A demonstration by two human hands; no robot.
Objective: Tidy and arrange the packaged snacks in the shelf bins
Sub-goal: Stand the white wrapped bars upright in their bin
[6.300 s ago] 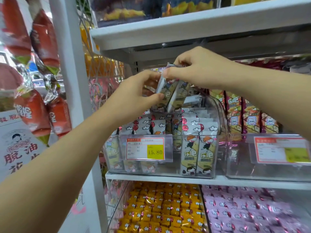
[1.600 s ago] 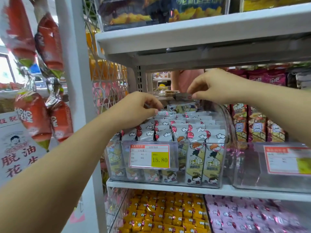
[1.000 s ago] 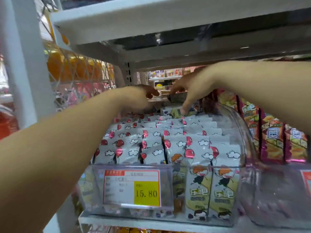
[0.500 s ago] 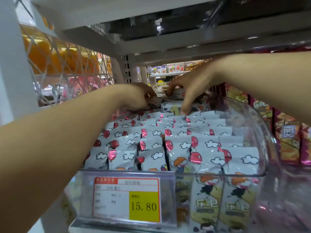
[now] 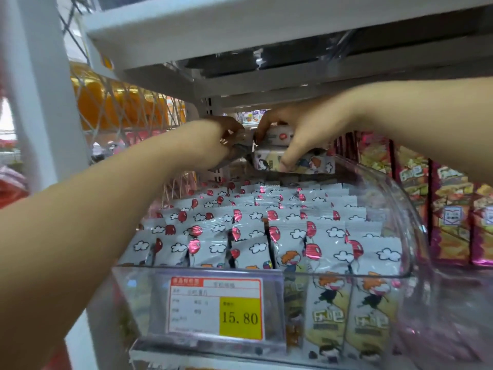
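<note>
A clear plastic bin on the shelf holds several rows of upright white snack packets printed with red balloons, clouds and a cartoon child. Both hands reach to the back of the bin. My right hand grips a small stack of packets lying sideways above the rear rows, its thumb pressing on the lower packet. My left hand curls round a crinkled packet just left of that stack; its fingertips are hidden behind the wrapper.
A price tag reading 15.80 sits on the bin's front. The upper shelf hangs low over the hands. Pink and orange packets stand in the bin to the right. A white upright post and wire mesh stand left.
The view has moved closer and lower toward the bin. My right hand has lifted a small sideways stack of packets at the back; my left hand has closed on a packet beside it.
</note>
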